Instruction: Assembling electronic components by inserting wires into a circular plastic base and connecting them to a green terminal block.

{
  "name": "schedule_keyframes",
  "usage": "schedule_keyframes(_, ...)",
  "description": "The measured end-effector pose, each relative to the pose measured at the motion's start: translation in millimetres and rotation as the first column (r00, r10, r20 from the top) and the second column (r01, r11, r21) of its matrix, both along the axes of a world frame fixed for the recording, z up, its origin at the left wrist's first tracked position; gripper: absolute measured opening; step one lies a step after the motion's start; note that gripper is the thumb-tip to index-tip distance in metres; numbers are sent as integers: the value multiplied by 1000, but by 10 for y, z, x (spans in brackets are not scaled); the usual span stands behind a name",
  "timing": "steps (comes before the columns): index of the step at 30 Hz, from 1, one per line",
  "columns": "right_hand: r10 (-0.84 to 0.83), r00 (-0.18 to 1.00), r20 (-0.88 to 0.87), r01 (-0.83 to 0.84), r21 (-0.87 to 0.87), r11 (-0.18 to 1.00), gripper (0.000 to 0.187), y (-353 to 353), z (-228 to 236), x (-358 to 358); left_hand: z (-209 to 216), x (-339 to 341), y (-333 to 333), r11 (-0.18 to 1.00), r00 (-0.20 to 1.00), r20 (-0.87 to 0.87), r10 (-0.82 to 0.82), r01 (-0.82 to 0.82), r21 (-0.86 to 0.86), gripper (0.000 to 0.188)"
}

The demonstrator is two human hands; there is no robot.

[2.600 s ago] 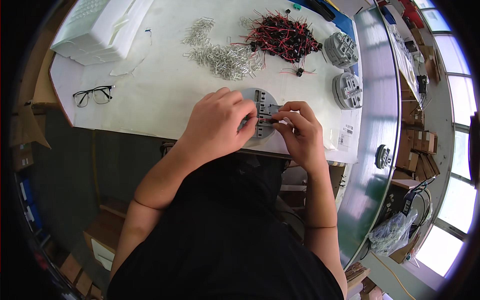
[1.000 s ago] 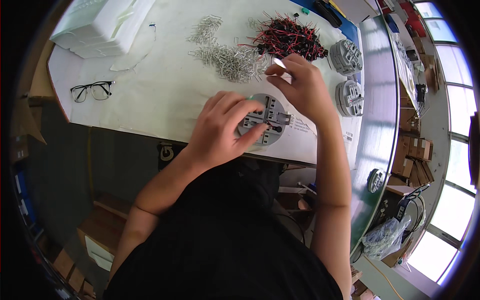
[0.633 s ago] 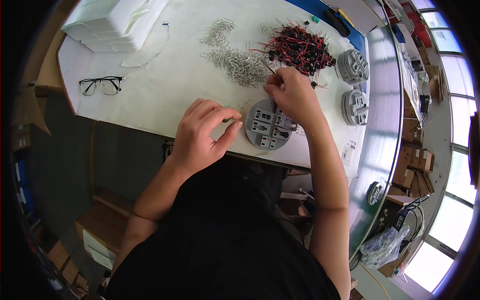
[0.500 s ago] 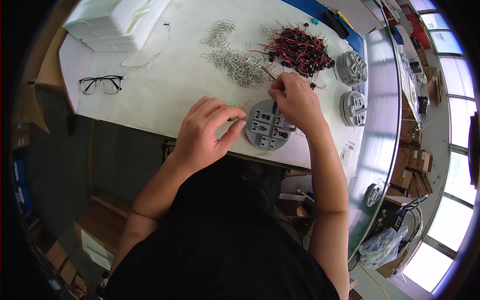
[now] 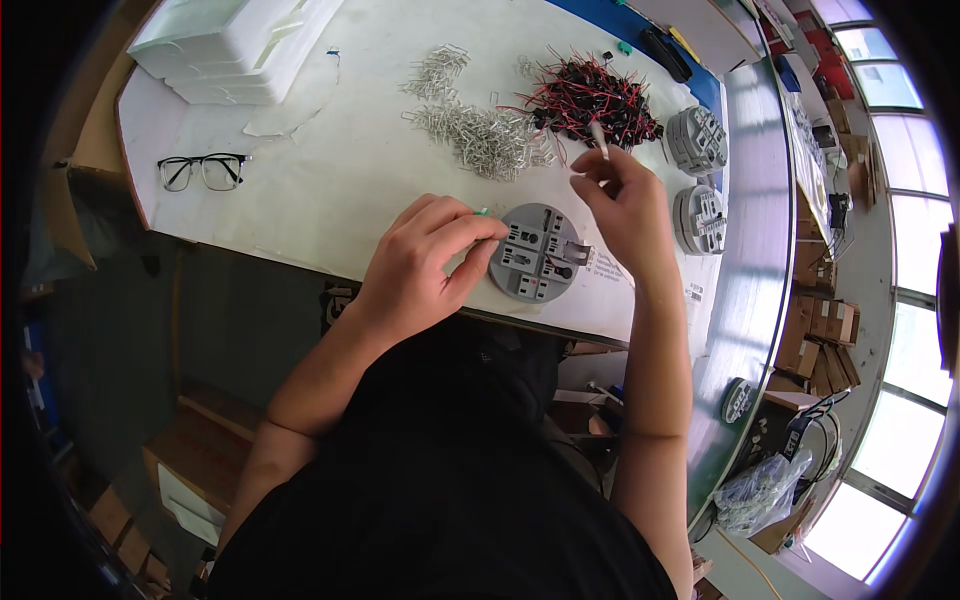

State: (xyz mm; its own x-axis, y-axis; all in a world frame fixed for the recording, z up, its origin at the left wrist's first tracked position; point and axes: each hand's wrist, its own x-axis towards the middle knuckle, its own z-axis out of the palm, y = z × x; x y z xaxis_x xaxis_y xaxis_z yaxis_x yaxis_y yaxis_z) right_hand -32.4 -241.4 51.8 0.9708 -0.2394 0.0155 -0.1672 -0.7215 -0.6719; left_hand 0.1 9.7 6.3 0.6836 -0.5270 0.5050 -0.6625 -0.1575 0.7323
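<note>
A round grey plastic base (image 5: 533,285) with raised blocks and slots lies near the table's front edge. At its left rim, the thumb and forefinger of my left hand (image 5: 425,255) are pressed together. A small green bit (image 5: 483,212) shows above that forefinger; what the fingers pinch is hidden. My right hand (image 5: 630,205) is raised to the right of the base, apart from it, with fingers curled round a slim, pale metal tool (image 5: 599,138) pointing up and away. A metal clip (image 5: 577,253) stands up from the base's right side.
Beyond the base lie a heap of metal clips (image 5: 490,140) and a pile of black parts with red wires (image 5: 595,95). Stacked grey bases (image 5: 697,140) and another stack (image 5: 700,220) stand right. Glasses (image 5: 203,172) and white foam boxes (image 5: 225,55) are left.
My right hand has lifted off the base and moved right with the slim tool, uncovering the upright clip. My left hand has shifted slightly right, onto the base's rim.
</note>
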Motion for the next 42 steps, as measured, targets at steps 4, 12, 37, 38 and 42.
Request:
schedule_keyframes(4, -131, 986, -100, 150, 214, 965, 19, 24, 40, -209, -21, -5, -122, 1000, 999, 40, -20, 19, 19, 37)
schedule_keyframes(12, -142, 981, -132, 184, 409, 894, 17, 69, -18, -307, -34, -64, -277, 953, 995, -32, -96, 102, 284, 93)
schedule_keyframes(37, -91, 956, -280, 161, 241, 957, 31, 40, -48, -297, -77, -115, -292, 972, 994, -43, -100, 107, 211, 84)
schedule_keyframes(38, -81, 957, -279, 158, 266, 951, 31, 22, -64, -306, -66, -102, -279, 971, 994, -39, -101, 107, 215, 84)
schedule_keyframes(42, -62, 966, -251, 140, 307, 941, 25, -23, -155, -289, -59, -95, -294, 968, 988, -54, -144, 152, 202, 84)
